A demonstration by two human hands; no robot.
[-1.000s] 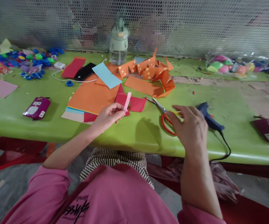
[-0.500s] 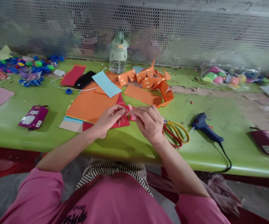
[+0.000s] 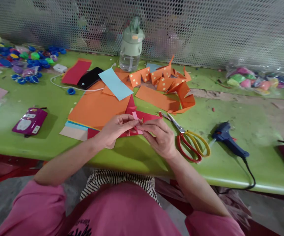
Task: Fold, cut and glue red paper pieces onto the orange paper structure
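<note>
Both hands meet over the near edge of the green table (image 3: 45,98). My left hand (image 3: 116,128) and my right hand (image 3: 159,137) pinch a small pink paper strip (image 3: 136,120) between their fingertips. Under and behind the strip lie red paper pieces (image 3: 145,117). A large orange sheet (image 3: 97,108) lies just beyond my left hand, stacked on blue and cream sheets.
Red-and-yellow scissors (image 3: 189,141) and a blue glue gun (image 3: 227,139) lie right of my hands. Folded orange paper strips (image 3: 171,83), a light blue sheet (image 3: 114,83), a black phone (image 3: 90,77), a bottle (image 3: 131,46), bottle caps (image 3: 26,60) and a purple device (image 3: 30,120) sit further off.
My right hand left the scissors area and came to the pink strip held by my left hand. Now both hands pinch it. The view shifted slightly.
</note>
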